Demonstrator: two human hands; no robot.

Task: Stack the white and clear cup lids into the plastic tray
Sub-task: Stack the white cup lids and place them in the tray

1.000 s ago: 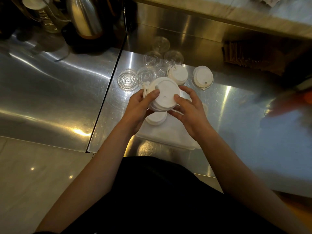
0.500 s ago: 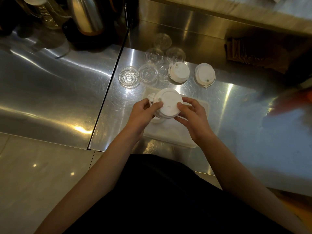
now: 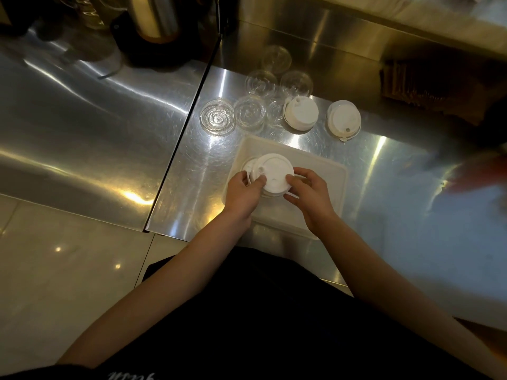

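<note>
Gripping the white lid stack [image 3: 274,171] from both sides, left hand [image 3: 242,192] and right hand [image 3: 310,196] curling fingers onto opposite rims. Holding it low in the near-left part of the plastic tray [image 3: 318,174], off-centre over another white lid [image 3: 247,167]; contact unclear. Risking, judging by that offset, a tilted seat and the stack sliding apart on release. Reaching in from the near edge, wrists angling toward each other. Waiting farther off on the steel counter [image 3: 192,187]: loose white lids [image 3: 301,113] to the right, clear lids [image 3: 250,112] to the left.
</note>
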